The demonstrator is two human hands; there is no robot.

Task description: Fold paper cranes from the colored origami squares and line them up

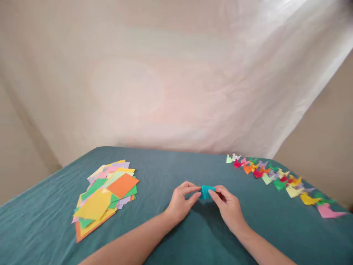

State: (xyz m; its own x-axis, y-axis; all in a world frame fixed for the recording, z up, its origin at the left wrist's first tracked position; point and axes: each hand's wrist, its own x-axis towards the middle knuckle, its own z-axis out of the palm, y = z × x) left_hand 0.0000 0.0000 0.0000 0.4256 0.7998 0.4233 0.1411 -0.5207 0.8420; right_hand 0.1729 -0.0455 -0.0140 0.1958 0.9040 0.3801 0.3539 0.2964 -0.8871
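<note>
Head view: both hands point(180, 201) point(230, 209) partly hide the turquoise paper point(205, 192), folds indistinct.

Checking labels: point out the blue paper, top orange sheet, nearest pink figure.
Blue paper point(204, 192): head view, middle of its visible face.
Top orange sheet point(123, 185): head view, middle of its upper face.
Nearest pink figure point(326, 211): head view, on its body.

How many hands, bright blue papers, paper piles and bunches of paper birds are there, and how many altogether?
Left hand and right hand: 2
Bright blue paper: 1
Paper pile: 1
Bunch of paper birds: 1 (single birds overlap)
Total: 5
</note>
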